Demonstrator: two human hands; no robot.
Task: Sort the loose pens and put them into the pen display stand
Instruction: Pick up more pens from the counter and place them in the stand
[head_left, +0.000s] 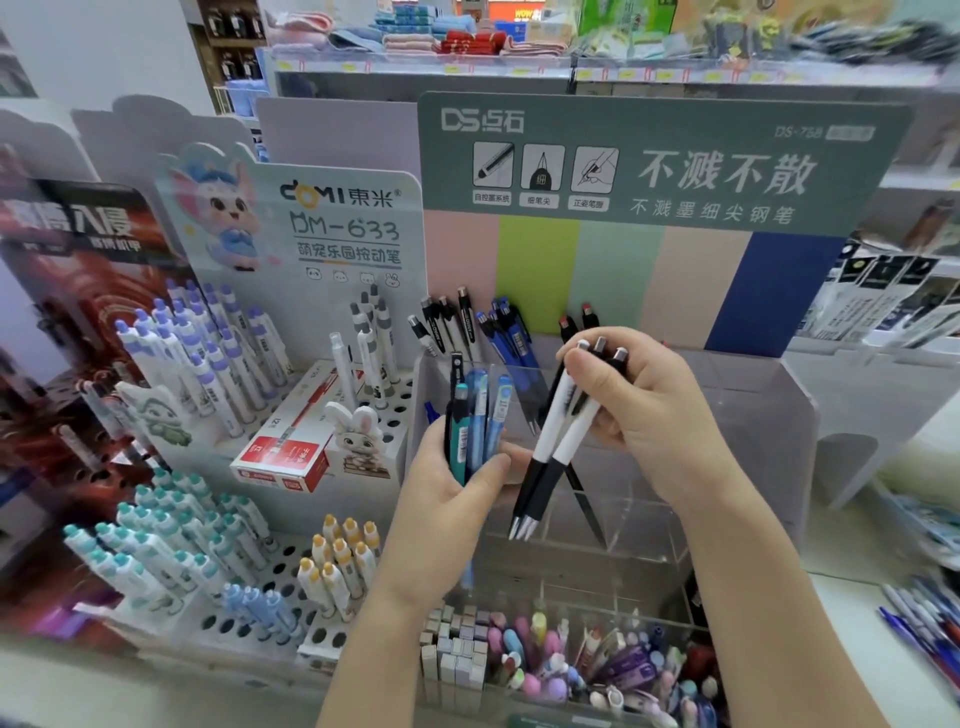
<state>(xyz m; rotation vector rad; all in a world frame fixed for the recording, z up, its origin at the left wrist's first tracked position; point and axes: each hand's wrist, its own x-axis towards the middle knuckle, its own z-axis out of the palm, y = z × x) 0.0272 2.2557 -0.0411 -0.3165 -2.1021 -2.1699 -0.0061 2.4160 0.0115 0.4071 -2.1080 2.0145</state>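
Your right hand (641, 400), just right of the frame's centre, grips three black-and-white pens (558, 436) near their clicker ends, with the fingers curled round them. Their silver tips point down and to the left, above the clear pen display stand (769, 431). Your left hand (457, 499), lower and left of centre, holds a bundle of blue and teal pens (480, 415) upright, the thumb laid across the barrels. The two bundles are near each other but apart, and the black grips pass just beside your left thumb.

Your open room is to the right. The stand's right half, under and beyond your right wrist, shows see-through walls and dividers whose edges are hard to pick out. One dark pen (587, 504) leans at a slant inside, just below the pens you hold.

At the stand's upper left, sorted pens already stand against the striped backing board (618, 270): black-and-white ones (447, 327), then blue ones (506, 332), then red-topped ones (576, 319), all close behind your right fingertips. The green header board (665, 156) rises above them.

On the left, the stand's wall sits just beside a white perforated rack (397, 410). That rack carries upright pens, a rabbit figure (358, 431) and a red box (291, 447) lying flat.

Directly under both wrists, at bottom centre, is a tray of pastel pens and erasers (545, 654). More loose pens (924, 618) lie blurred on the white shelf at the lower right edge.
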